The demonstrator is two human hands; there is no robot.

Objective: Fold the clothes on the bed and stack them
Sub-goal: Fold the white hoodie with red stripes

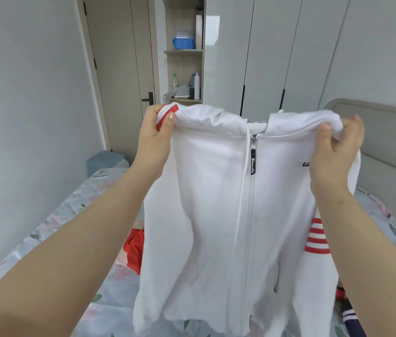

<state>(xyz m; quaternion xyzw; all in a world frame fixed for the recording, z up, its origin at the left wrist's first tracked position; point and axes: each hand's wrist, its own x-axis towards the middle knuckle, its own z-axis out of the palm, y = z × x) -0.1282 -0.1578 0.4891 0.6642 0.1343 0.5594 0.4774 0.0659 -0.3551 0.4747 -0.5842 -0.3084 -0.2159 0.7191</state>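
Note:
A white zip-up hoodie [211, 215] with red-striped sleeves hangs upright in the air in front of me, its zipper closed and facing me. My left hand [154, 137] grips its left shoulder, thumb over a red stripe. My right hand [338, 149] grips the right shoulder, fingers curled into the bunched fabric. The hem dangles just above the bed [75, 215], which has a pale floral sheet. A red garment [133, 249] lies on the bed behind the hoodie, partly hidden. A dark striped piece of clothing [352, 319] peeks out at the lower right.
A grey padded headboard [387, 132] stands at the right. White wardrobe doors [289, 52] fill the back wall, with open shelves [184, 52] holding a blue box and bottles. A door [121, 69] is at the back left, and a blue-grey stool [105, 161] sits past the bed.

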